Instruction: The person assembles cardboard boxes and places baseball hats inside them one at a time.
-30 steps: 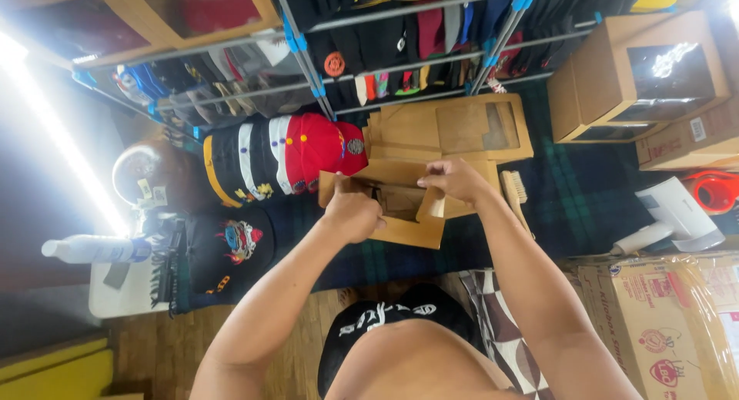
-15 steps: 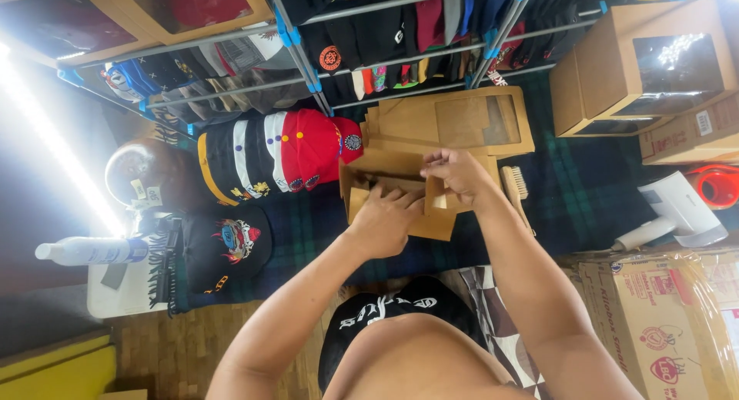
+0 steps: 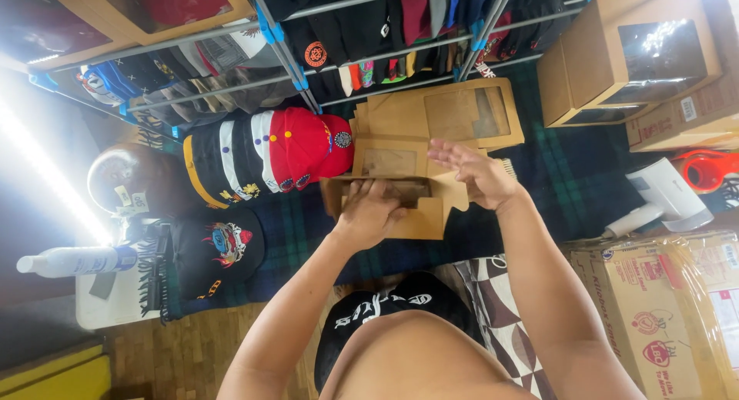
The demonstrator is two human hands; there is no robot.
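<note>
At the far left edge of the dark plaid blanket (image 3: 585,177) on the floor, a white bottle with a blue neck (image 3: 73,260) lies on its side on a small white stand (image 3: 115,304). Just beside it is a black cap with a flame picture (image 3: 219,250). Above that cap, a row of stacked caps (image 3: 262,157) lies in a line, black and white ones first and a red cap (image 3: 312,144) at the end. The red cap touches the left side of the brown cardboard box (image 3: 408,188), which sits near the middle of the blanket. The box has a clear window in its lid and its flaps are open. The left hand (image 3: 371,211) rests on the front of the box with its fingers (image 3: 368,190) curled down into the opening, so part of the inside is hidden. The right hand (image 3: 476,173) is over the right side of the box with its fingers (image 3: 446,150) spread out flat, holding nothing. Behind the box lies a flat, unfolded box with a window (image 3: 454,115), and behind that is a metal rack of hanging caps (image 3: 369,30). To the right, near the top corner, stands a bigger brown box with a dark window (image 3: 631,53). Below it are a white thing (image 3: 666,196) and a red thing (image 3: 708,169). At the lower right sits a big cardboard carton wrapped in plastic (image 3: 654,315).
</note>
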